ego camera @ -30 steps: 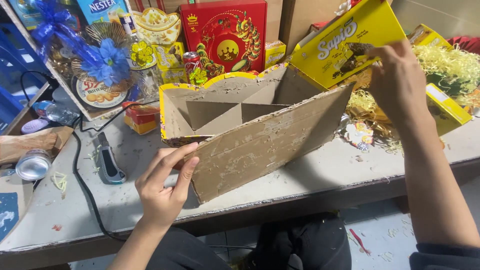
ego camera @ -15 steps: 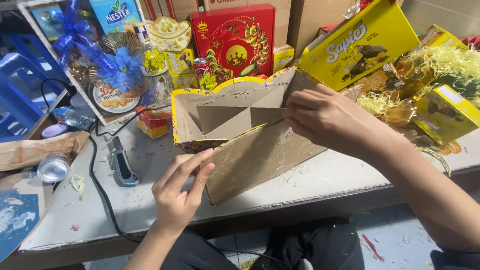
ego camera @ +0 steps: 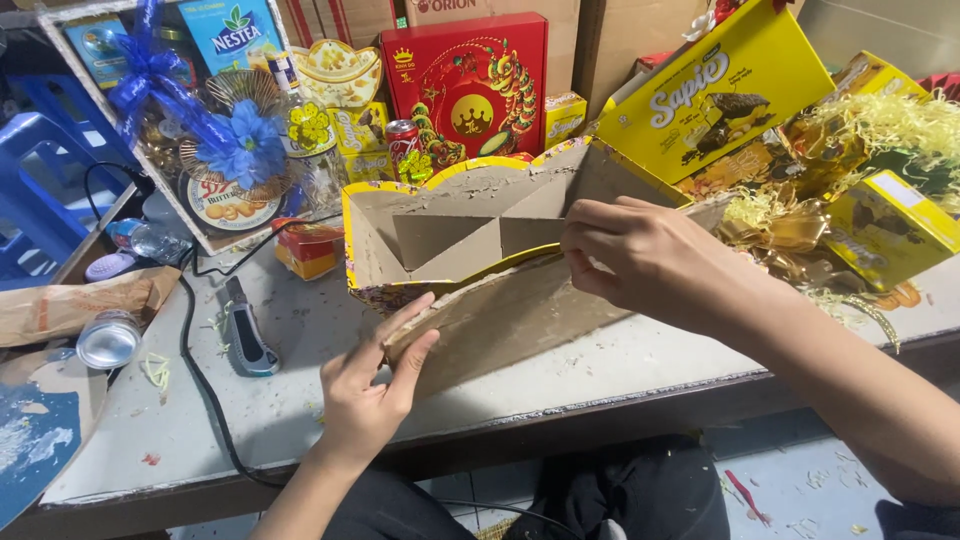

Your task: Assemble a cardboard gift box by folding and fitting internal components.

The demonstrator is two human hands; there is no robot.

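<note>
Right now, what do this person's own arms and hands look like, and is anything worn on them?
Both are bare: the left hand and right hand have no gloves, rings or watch that show. Both forearms are uncovered to the picture's edge, with no sleeve cuff visible. The fingernails are short.

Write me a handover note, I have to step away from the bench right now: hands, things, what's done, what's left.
Left hand: fingers pinching the lower left corner of the loose cardboard panel.
Right hand: gripping the panel's top edge against the yellow-rimmed cardboard tray.
Tray lies on the worktable, dividers already inside.
Done: panel brought up to the tray's front.
Left: panel looks not yet fixed; it tilts outward.
</note>
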